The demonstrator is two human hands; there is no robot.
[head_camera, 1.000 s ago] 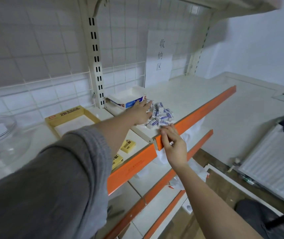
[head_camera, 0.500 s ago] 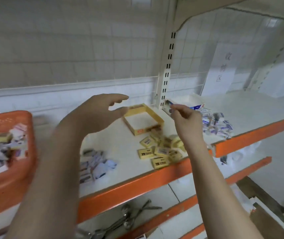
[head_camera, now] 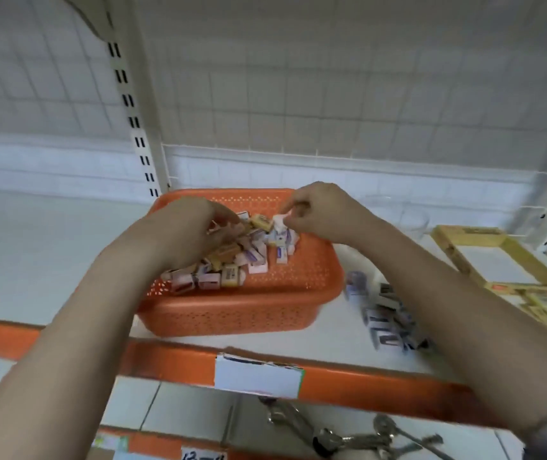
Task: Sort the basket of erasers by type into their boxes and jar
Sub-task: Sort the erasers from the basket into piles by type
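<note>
Reaching into the orange basket [head_camera: 232, 313] on the white shelf [head_camera: 33, 254], both hands worked among the mixed erasers [head_camera: 229, 260] heaped toward its left and middle. The left hand [head_camera: 185, 230] lay over the pile with fingers curled down into it; whether it actually gripped an eraser could not be told. The right hand [head_camera: 318, 210] pinched a small white eraser [head_camera: 278, 222] between thumb and fingertips, just above the heap near the basket's back rim. To the right of the basket, a loose cluster of dark-sleeved erasers [head_camera: 388, 323] lay on the shelf, blurred. Farther right sat a shallow yellow box [head_camera: 497, 257], open and tilted in view, with a few yellow erasers [head_camera: 544, 313] just in front of it. A clear glass jar [head_camera: 408, 217] stood behind the right forearm, against the tiled back wall.
</note>
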